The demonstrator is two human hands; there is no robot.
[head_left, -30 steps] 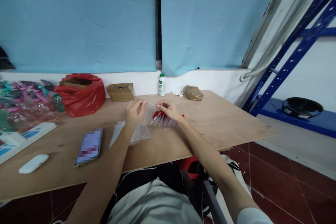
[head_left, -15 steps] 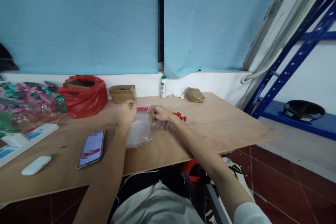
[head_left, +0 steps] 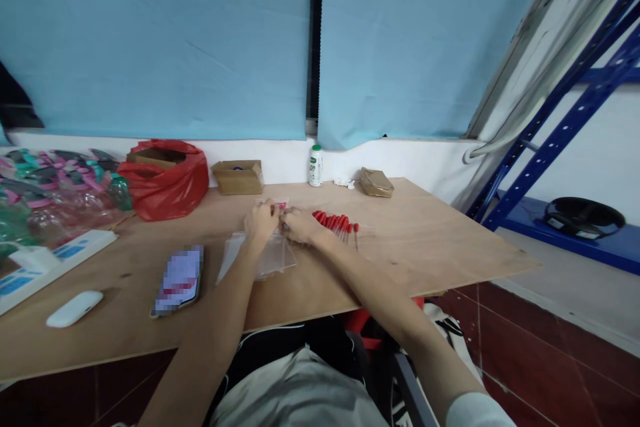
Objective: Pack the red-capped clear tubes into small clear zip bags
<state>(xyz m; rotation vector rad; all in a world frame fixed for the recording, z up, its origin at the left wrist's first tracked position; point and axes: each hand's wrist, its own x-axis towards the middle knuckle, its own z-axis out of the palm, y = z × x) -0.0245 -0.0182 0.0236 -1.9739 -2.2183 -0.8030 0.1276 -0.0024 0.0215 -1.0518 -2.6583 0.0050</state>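
Observation:
My left hand point(head_left: 261, 220) and my right hand point(head_left: 299, 223) are close together over the middle of the table, fingers curled in a pinch. Between and just beyond them shows a clear plastic bag point(head_left: 283, 205) with something red in it; my fingers hide most of it. Under my left wrist lie several flat clear plastic bags point(head_left: 273, 261), overlapping. To the right of my right hand is a row of thin clear tubes with red caps point(head_left: 340, 221), partly behind my forearm.
A phone point(head_left: 177, 280), a white case point(head_left: 75, 309) and a power strip point(head_left: 85, 247) lie on the left of the wooden table point(head_left: 400, 240). Behind are spray bottles point(head_left: 75, 200), a red bag point(head_left: 167, 183), an open carton point(head_left: 239, 179), a white bottle point(head_left: 315, 167) and a brown package point(head_left: 377, 182).
My left hand has moved right, so both hands now nearly meet. The flat bags are more uncovered and spread on the left. More of the red-capped tubes show.

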